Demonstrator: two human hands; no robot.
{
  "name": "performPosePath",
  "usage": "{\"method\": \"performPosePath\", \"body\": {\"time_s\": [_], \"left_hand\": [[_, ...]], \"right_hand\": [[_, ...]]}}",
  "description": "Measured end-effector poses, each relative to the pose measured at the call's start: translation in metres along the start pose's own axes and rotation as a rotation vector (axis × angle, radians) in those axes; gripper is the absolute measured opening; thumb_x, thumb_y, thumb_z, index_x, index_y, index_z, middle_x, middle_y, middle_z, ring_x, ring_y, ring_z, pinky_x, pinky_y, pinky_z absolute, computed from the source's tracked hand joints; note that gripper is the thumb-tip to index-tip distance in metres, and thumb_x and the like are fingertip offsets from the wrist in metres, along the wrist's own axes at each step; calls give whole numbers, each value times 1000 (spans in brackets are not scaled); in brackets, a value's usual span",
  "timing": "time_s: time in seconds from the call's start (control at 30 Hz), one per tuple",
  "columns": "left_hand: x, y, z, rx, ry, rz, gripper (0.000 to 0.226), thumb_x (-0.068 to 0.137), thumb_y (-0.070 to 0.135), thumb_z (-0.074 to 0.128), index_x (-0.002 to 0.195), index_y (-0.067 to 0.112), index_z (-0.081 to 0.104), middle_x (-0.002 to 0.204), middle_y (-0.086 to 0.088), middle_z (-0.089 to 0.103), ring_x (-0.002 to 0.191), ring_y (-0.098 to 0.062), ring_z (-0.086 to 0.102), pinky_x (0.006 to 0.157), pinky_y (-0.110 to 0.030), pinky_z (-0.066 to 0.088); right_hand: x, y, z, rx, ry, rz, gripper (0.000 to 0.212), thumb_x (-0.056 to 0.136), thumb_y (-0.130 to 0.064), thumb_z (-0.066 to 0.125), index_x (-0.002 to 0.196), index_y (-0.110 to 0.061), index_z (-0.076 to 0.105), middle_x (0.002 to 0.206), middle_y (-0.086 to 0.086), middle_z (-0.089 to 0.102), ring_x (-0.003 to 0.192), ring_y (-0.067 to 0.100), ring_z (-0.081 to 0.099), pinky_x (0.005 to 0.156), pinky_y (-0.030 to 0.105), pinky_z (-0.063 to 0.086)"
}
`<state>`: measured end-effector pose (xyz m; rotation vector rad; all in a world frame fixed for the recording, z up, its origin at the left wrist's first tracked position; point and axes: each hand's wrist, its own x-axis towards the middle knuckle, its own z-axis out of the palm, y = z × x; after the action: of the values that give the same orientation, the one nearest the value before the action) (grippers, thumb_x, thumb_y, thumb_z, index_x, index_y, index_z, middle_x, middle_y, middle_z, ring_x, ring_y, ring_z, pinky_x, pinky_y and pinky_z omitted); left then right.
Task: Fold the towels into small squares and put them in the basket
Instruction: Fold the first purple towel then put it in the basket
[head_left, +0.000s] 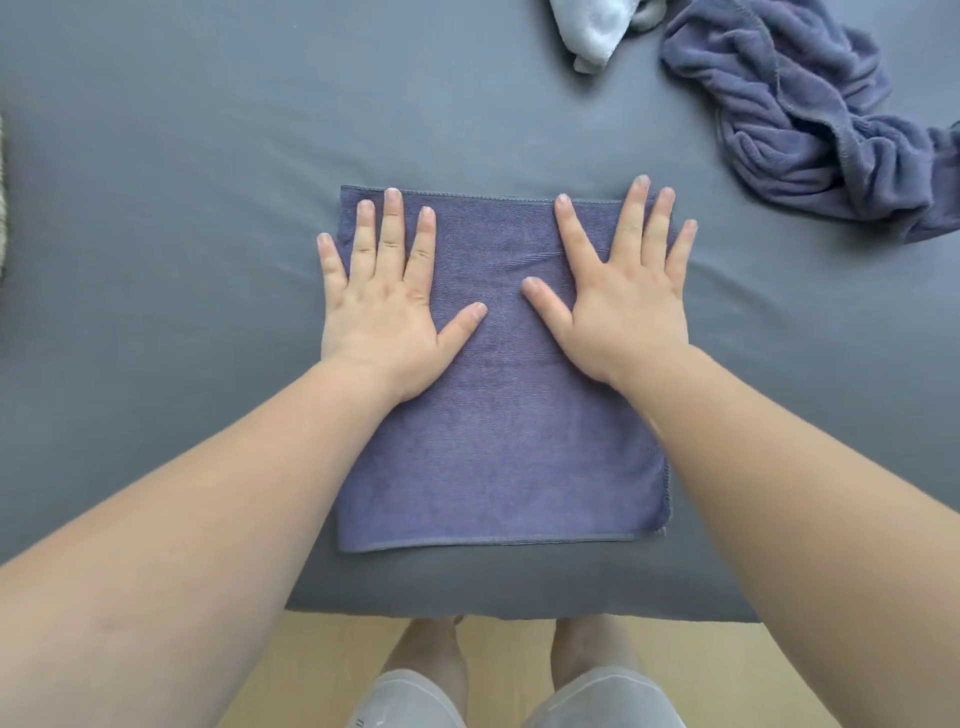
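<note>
Grey sheet stretched over a bed-like surface, wood floor below w/ person's feet at the near edge. Purple towel lies flat in the middle of the sheet, already folded to a rough rectangle, stitched hems showing at far, near & right sides. Looks thin, soft, light microfibre: it'll drape & slide if lifted by one point, so best taken at two corners of one edge, prob. the far corners just by the fingertips, then carried over to the opposite edge. Left hand flat on the far-left part, fingers straight & spread, thumb out toward centre, little finger sitting at or just past the left edge. Right hand mirrors it on the far-right part, fingers straight & fanned, little finger at the right edge. Both press palm-down, pinching nothing, looks like smoothing. Crumpled purple towel waits far right, pale cloth at far edge; no basket in view
</note>
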<state>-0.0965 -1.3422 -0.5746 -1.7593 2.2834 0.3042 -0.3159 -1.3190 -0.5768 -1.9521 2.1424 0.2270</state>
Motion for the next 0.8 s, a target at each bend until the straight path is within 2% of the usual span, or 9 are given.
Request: {"method": "performPosePath", "body": {"time_s": [0.03, 0.1, 0.17, 0.2, 0.27, 0.33, 0.4, 0.53, 0.8], "left_hand": [[3, -2, -4, -5, 7, 3, 90, 90, 77, 15, 159, 23, -5, 166, -7, -14, 153, -28, -11, 120, -60, -3], [12, -7, -13, -20, 69, 14, 77, 97, 66, 23, 159, 23, 10, 167, -9, 6, 152, -31, 8, 120, -58, 8], [23, -12, -23, -6, 173, 31, 63, 100, 53, 33, 154, 21, 30, 156, -10, 33, 137, -35, 32, 110, -53, 26], [29, -14, -28, 14, 208, 40, 56, 100, 47, 37, 149, 20, 39, 146, -10, 42, 128, -36, 39, 103, -51, 30], [40, -16, -35, 48, 236, 48, 41, 100, 41, 41, 131, 17, 55, 127, -12, 51, 114, -36, 43, 95, -49, 32], [50, -18, -40, 81, 241, 52, 32, 100, 38, 44, 114, 14, 59, 116, -12, 54, 110, -35, 43, 92, -48, 32], [58, -19, -45, 109, 242, 67, 27, 100, 37, 46, 106, 14, 59, 112, -12, 56, 109, -34, 44, 92, -47, 32], [67, -23, -49, 68, 253, 76, 20, 99, 34, 48, 101, 14, 54, 105, -12, 59, 103, -36, 49, 89, -47, 35], [77, -27, -55, 71, 173, 38, 24, 94, 38, 53, 102, 16, 59, 104, -13, 62, 105, -36, 51, 91, -47, 36]], "right_hand": [[7, 2, -1, 4, 26, -3, 73, 94, -74, 20, 159, -41, 11, 164, 28, 0, 152, 47, -2, 120, 62, -3], [19, 9, -7, 58, 143, -28, 58, 99, -58, 33, 152, -35, 37, 159, 25, 28, 147, 45, 24, 121, 60, 8], [30, 17, -16, 84, 271, -71, 43, 97, -39, 44, 130, -20, 62, 133, 17, 55, 124, 43, 48, 113, 55, 32], [35, 21, -21, 69, 292, -86, 35, 94, -33, 48, 119, -17, 66, 121, 14, 60, 114, 42, 51, 103, 50, 40], [44, 26, -29, 51, 270, -125, 23, 90, -29, 56, 104, -15, 68, 108, 12, 62, 106, 40, 53, 88, 47, 42], [52, 28, -35, 57, 252, -201, 15, 88, -27, 60, 95, -16, 67, 102, 10, 62, 103, 39, 53, 82, 46, 41], [59, 30, -40, 49, 246, -271, 12, 91, -25, 59, 94, -16, 64, 99, 10, 63, 99, 38, 54, 79, 46, 40], [75, 36, -49, 94, 231, -293, 13, 96, -24, 53, 102, -13, 59, 100, 14, 67, 94, 39, 54, 78, 46, 40], [83, 33, -53, 76, 136, -335, 27, 94, -30, 60, 117, -17, 64, 110, 12, 65, 108, 38, 53, 90, 45, 45]]}}
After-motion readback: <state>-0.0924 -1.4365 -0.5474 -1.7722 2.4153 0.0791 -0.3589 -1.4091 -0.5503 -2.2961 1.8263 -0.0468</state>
